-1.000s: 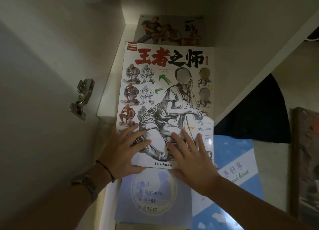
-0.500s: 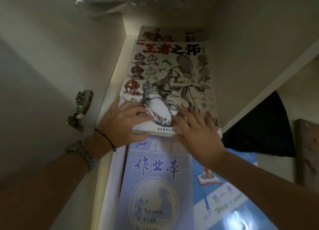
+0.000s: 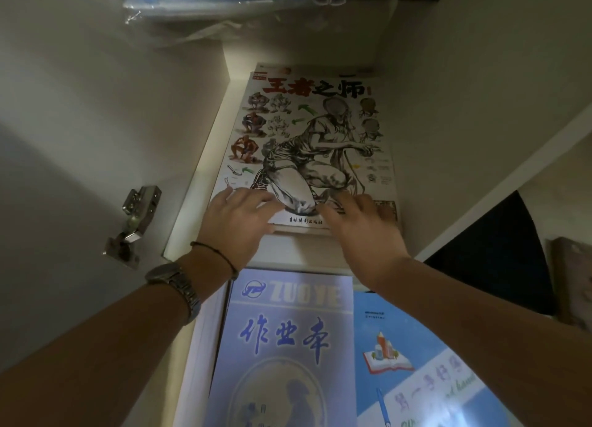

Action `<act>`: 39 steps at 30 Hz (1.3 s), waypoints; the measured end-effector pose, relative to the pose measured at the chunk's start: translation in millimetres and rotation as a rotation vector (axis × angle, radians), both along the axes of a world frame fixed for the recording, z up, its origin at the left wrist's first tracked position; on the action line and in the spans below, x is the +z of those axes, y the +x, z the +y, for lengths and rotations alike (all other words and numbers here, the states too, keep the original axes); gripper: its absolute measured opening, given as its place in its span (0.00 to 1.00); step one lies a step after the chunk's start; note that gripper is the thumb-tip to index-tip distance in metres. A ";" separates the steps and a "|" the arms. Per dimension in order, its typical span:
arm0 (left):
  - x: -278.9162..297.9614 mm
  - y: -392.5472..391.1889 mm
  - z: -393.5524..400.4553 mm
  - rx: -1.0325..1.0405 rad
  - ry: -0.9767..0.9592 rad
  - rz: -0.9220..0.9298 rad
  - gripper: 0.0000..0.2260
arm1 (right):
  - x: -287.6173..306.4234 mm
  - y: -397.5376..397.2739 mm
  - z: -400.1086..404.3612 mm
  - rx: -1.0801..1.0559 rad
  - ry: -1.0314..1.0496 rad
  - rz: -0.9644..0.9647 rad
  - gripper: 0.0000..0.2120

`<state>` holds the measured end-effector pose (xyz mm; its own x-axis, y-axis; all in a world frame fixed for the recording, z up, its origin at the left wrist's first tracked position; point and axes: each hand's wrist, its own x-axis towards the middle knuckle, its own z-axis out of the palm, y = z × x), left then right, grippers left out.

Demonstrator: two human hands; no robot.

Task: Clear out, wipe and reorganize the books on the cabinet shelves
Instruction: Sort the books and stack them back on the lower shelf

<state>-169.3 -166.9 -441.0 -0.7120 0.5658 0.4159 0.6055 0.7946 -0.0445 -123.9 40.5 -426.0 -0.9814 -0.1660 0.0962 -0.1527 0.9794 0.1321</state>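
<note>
Two bare forearms in view, no sleeves visible on either.
Left wrist: metal watch (image 3: 174, 284), link bracelet band, grey-silver, dull sheen; dial face not readable, turned partly away from camera.
Just beyond watch, nearer left hand (image 3: 235, 226): thin dark cord bracelet (image 3: 215, 256), single strand, small knot or bead on it, detail too small to tell.
Right hand (image 3: 358, 231) and right wrist: nothing worn. No rings seen on visible fingers of either hand.

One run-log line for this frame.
left hand: flat on drawing book | right hand: flat on same | book: lying on shelf
</note>
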 end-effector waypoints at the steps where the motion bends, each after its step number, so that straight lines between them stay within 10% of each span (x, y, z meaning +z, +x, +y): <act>1: 1.3 -2.9 3.2 0.023 0.002 -0.021 0.18 | 3.4 -2.6 -1.3 0.001 -0.004 -0.002 0.38; 24: 15.9 -51.5 30.8 0.221 -0.057 -0.230 0.14 | 14.8 -48.3 -0.1 -0.141 -0.141 -0.176 0.38; 39: 81.4 54.9 44.2 0.281 -0.039 -0.604 0.15 | 78.6 70.1 23.8 -0.064 -0.523 -0.283 0.19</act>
<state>-114.4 -122.7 -359.5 -0.9360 0.3312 -0.1194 0.3032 0.9306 0.2052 -53.8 64.3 -347.4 -0.9873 -0.1063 -0.1178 -0.0497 0.9121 -0.4070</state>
